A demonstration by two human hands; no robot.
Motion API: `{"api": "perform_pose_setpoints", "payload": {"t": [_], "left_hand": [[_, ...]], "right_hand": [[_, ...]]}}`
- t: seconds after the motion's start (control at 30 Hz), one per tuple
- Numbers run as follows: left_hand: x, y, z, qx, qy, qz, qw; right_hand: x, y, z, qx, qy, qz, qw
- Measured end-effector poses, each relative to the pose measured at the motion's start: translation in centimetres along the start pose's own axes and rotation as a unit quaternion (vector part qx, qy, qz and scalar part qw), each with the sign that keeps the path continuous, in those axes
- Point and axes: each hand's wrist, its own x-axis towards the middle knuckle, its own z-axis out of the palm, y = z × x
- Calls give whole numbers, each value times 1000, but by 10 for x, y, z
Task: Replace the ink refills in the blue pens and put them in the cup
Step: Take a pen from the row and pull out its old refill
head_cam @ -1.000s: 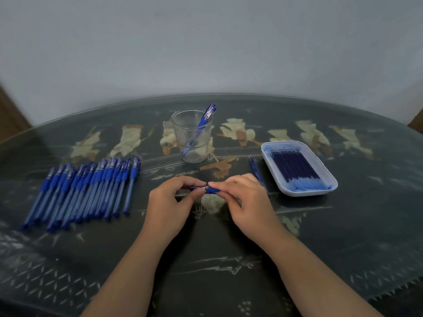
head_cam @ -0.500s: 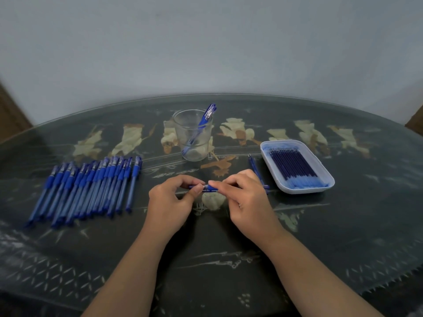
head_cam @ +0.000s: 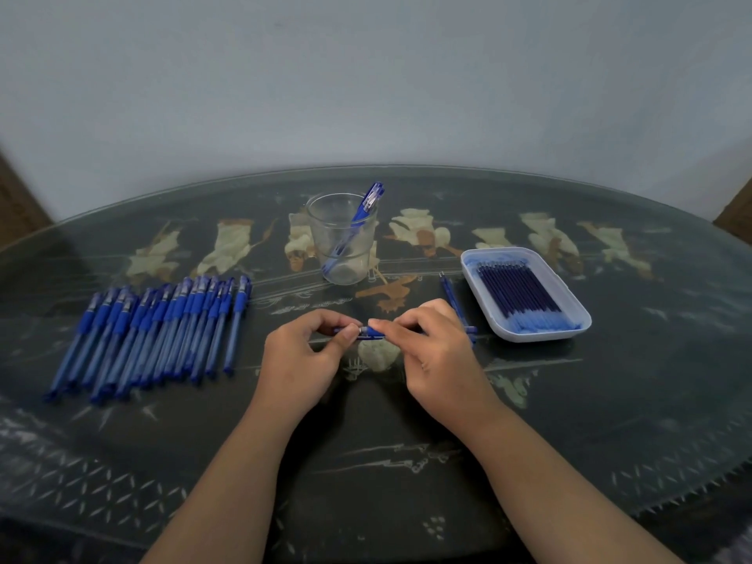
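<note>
A blue pen point(head_cam: 367, 331) lies level between both hands above the middle of the table. My left hand point(head_cam: 303, 352) pinches its left end; my right hand point(head_cam: 437, 343) grips the barrel, whose right end pokes out past the knuckles. A small silver joint shows between the fingertips. A clear glass cup point(head_cam: 343, 238) stands behind the hands with one blue pen point(head_cam: 358, 221) leaning in it. A row of several blue pens point(head_cam: 162, 331) lies at the left. A white tray point(head_cam: 569, 297) of dark blue refills point(head_cam: 519, 293) sits at the right.
One loose refill point(head_cam: 452, 297) lies on the table between my right hand and the tray. The dark glass-topped table point(head_cam: 366, 462) has pale figure patterns. A plain wall stands behind it, and brown furniture corners show at both far edges.
The two hands have drawn slightly apart along the pen, so a short silver section now shows between the fingertips. Everything else on the table is unchanged.
</note>
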Motion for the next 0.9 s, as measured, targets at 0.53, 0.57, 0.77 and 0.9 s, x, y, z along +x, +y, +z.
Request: {"api": "perform_pose_setpoints", "payload": {"t": [0.53,0.57,0.77,0.9], "left_hand": [[1,-6,-6,-4,66,38,997],[1,-6,-7,17,71,52,996],[6,-14,-11,208,45,91,973],[6,-18,-18,211,26,61,975]], "right_hand": [[0,6,-1,-7,69,36,997],[0,6,-1,-9,65,32,997],[1,4,-2,-22,54,26,998],[2,4,-3,-22,54,26,998]]}}
